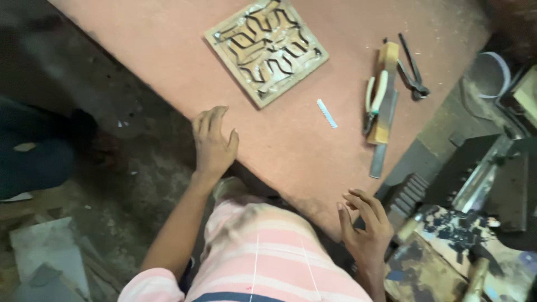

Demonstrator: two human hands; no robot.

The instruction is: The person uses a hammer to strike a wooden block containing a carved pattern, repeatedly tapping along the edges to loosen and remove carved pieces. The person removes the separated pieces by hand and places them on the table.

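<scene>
right now both hands are empty and nothing is being worked: the left hand (213, 141) lies flat, palm down, on the near edge of the reddish board (168, 50), fingers loosely spread and gripping nothing, while the right hand (366, 223) hovers off the board's lower corner with its fingers curled and apart, closed on nothing. the square wooden die block (266, 49), set with bent metal strips in a zigzag pattern, lies flat on the board beyond the left hand, apart from it and turned like a diamond. a small pale strip (326, 113) lies between the block and the tools further right: green-handled pliers (373, 103) resting on a long flat wooden-backed blade (382, 120), with dark pincers (414, 70) just beside them. as a judgement, this looks like a pause between steps, the person bracing at the board's edge; any next move would call for a reach forward, since everything lies beyond both hands. the strips in the block are too fine to trace. the clutter at the lower right, dark scraps on a wooden stump (453, 235) and what may be a hammer handle, is hard to make out, and the dark shape at far left is cut off.
</scene>
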